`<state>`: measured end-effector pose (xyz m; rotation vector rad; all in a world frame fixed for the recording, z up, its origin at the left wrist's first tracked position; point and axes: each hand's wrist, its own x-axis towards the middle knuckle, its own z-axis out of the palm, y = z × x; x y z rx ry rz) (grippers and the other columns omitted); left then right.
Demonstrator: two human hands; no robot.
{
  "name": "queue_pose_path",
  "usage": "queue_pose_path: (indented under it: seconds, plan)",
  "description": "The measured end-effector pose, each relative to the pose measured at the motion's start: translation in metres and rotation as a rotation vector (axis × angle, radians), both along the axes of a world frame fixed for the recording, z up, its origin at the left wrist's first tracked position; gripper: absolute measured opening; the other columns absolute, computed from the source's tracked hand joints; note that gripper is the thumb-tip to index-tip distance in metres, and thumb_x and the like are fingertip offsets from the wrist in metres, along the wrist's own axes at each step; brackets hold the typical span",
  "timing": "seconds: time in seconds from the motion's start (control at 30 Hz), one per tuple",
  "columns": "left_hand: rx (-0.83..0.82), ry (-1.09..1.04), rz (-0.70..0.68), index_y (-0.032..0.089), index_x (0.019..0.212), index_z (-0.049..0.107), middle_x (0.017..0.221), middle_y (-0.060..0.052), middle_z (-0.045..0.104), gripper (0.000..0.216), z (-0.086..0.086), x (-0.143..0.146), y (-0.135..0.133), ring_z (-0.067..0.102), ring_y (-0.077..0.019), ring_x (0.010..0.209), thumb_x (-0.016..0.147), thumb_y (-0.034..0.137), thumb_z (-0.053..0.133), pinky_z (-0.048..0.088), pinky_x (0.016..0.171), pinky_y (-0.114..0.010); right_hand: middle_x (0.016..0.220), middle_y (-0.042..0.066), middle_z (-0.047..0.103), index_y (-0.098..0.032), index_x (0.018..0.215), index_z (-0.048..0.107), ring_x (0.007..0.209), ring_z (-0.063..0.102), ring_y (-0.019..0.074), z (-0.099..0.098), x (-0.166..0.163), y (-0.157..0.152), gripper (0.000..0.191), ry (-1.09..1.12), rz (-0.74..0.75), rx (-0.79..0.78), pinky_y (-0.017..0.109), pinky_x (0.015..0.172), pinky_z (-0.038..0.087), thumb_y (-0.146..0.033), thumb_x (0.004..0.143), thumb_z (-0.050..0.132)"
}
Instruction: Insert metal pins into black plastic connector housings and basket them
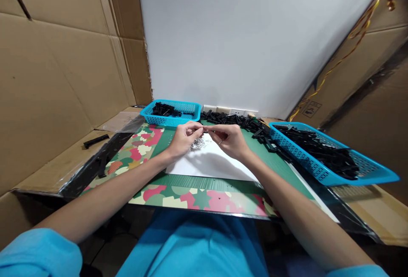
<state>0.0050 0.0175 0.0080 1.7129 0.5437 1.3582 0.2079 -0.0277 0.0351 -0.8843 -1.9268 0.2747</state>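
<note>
My left hand (185, 138) and my right hand (230, 140) meet fingertip to fingertip over a white sheet (204, 164). Both are closed in a pinch. A small dark piece (208, 131), seemingly black plastic, shows as a sliver between the fingertips; the fingers cover most of it. Below my right fingers there is a thin bright glint, too small to name. Just beneath the hands, a pile of tiny shiny metal parts (198, 144) lies on the sheet, partly hidden by my left hand.
Left of centre at the back stands a blue basket (153, 119) with black parts. A larger blue basket (321, 177) of black parts sits at right. Loose black parts (229, 118) line the green mat's (255, 141) far edge. Cardboard walls (63, 55) flank the table; yellow wire (338, 60) hangs right.
</note>
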Motion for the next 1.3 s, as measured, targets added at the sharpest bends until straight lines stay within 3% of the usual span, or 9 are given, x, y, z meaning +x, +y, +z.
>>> queue_pose_path:
  seconds: [0.27,0.47,0.77,1.0,1.1,1.17,1.23,1.3]
  plan:
    - [-0.013,0.015,0.025,0.016,0.099,0.081,0.109,-0.010,0.071,0.022,-0.002,0.001,0.001,0.069,-0.0174,0.088,0.091,0.036,0.078,0.058,0.080,-0.032,0.065,0.000,0.050,-0.017,0.114,0.082,0.059,0.033,0.0115,-0.001,0.002,0.006,0.033,0.072,-0.044,-0.029,0.026,0.051,0.031,-0.043,0.099,0.069]
    - [0.032,0.074,0.032,0.016,0.098,0.083,0.112,-0.013,0.068,0.020,-0.005,0.001,0.001,0.068,-0.0221,0.099,0.092,0.034,0.077,0.059,0.086,-0.038,0.066,0.001,0.051,-0.017,0.094,0.082,0.059,0.036,0.0116,-0.005,0.002,0.011,0.035,0.047,-0.054,-0.071,0.025,0.051,0.029,-0.050,0.097,0.072]
    - [0.119,0.148,0.069,0.018,0.101,0.083,0.116,-0.014,0.067,0.018,-0.006,0.001,-0.002,0.068,-0.0248,0.107,0.094,0.033,0.075,0.059,0.088,-0.038,0.064,-0.001,0.048,-0.017,0.091,0.081,0.057,0.033,0.0107,-0.003,0.000,0.008,0.031,0.080,-0.049,-0.047,0.026,0.050,0.029,-0.047,0.095,0.073]
    - [0.034,0.049,-0.007,0.019,0.121,0.076,0.135,-0.015,0.069,0.031,0.002,0.001,-0.003,0.063,-0.0279,0.130,0.098,0.040,0.072,0.053,0.110,-0.046,0.061,-0.001,0.050,-0.017,0.092,0.081,0.056,0.034,0.0110,-0.001,0.001,0.006,0.028,0.145,-0.111,0.061,0.028,0.052,0.028,-0.044,0.094,0.075]
    - [-0.080,-0.042,-0.095,0.019,0.131,0.062,0.121,-0.014,0.073,0.046,0.005,0.000,-0.001,0.072,-0.0227,0.105,0.097,0.049,0.073,0.058,0.097,-0.042,0.061,0.000,0.051,-0.017,0.090,0.082,0.056,0.035,0.0113,0.002,0.000,0.004,0.025,0.161,-0.134,0.093,0.029,0.053,0.028,-0.041,0.094,0.076]
    - [-0.108,-0.075,-0.120,0.020,0.122,0.055,0.101,-0.007,0.073,0.045,0.005,-0.001,0.001,0.068,-0.0159,0.080,0.098,0.055,0.070,0.057,0.078,-0.032,0.061,0.000,0.050,-0.017,0.091,0.082,0.056,0.034,0.0113,0.004,0.000,0.002,0.026,0.163,-0.115,0.062,0.029,0.052,0.026,-0.042,0.094,0.076]
    - [-0.111,-0.089,-0.128,0.022,0.108,0.050,0.083,0.000,0.065,0.041,0.004,-0.001,0.002,0.057,-0.0113,0.065,0.100,0.059,0.066,0.046,0.061,-0.023,0.060,0.000,0.049,-0.017,0.092,0.083,0.055,0.031,0.0111,0.007,-0.001,0.000,0.027,0.163,-0.062,-0.011,0.029,0.051,0.024,-0.043,0.094,0.076]
    - [-0.149,-0.111,-0.191,0.023,0.102,0.046,0.074,0.004,0.055,0.040,0.003,0.000,0.000,0.047,-0.0100,0.059,0.101,0.059,0.063,0.035,0.054,-0.021,0.058,0.000,0.048,-0.017,0.092,0.083,0.054,0.030,0.0107,0.010,-0.002,-0.002,0.029,0.171,0.002,-0.087,0.029,0.050,0.022,-0.045,0.093,0.077]
